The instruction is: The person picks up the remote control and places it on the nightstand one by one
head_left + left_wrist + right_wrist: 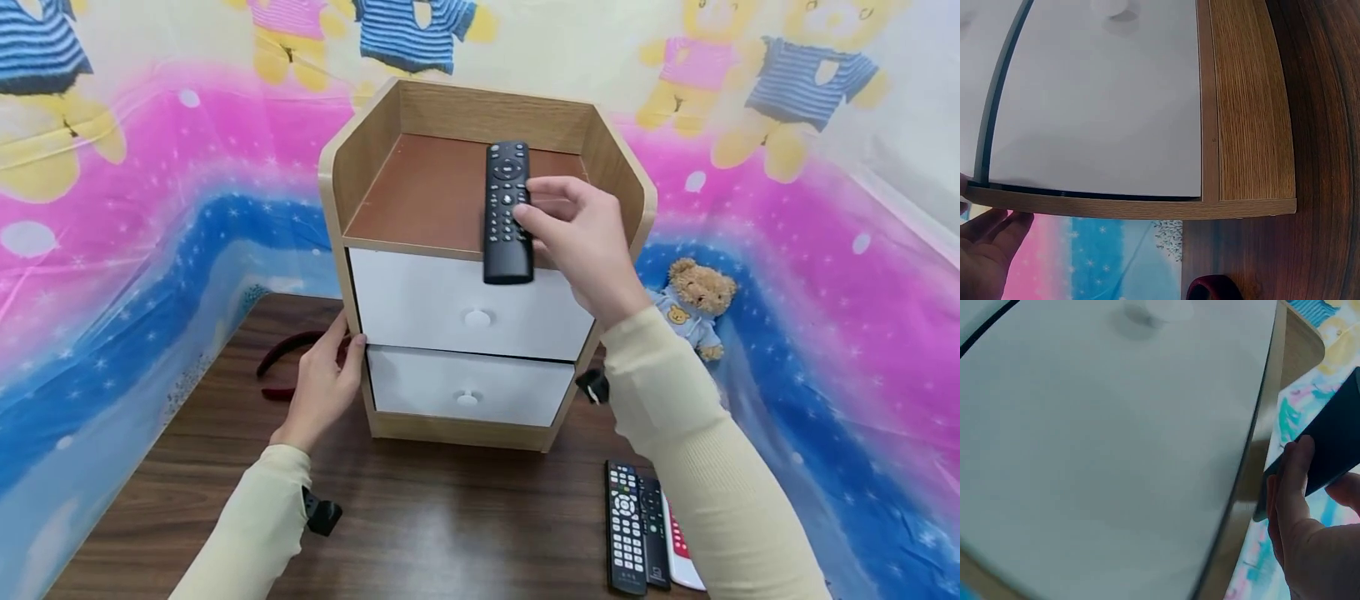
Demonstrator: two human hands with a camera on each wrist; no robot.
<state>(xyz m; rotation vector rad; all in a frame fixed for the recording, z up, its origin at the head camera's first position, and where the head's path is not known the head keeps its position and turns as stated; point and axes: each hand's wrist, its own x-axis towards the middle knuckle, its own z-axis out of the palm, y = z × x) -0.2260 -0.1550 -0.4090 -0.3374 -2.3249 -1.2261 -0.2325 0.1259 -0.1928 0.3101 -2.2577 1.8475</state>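
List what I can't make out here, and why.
- Head: contents of the upper drawer and lower drawer, both closed.
- Head: part of the white remote, covered by the right sleeve.
- Head: markings on the held black remote, too small to read.
- Left wrist: rest of the dark red object, cut off by the picture's bottom edge.

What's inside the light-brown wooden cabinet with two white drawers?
The wooden cabinet's open top shows a flat reddish-brown floor, partly covered by the long black plastic remote in the right-hand fingers. Both white drawers are closed, so I can't see inside them.
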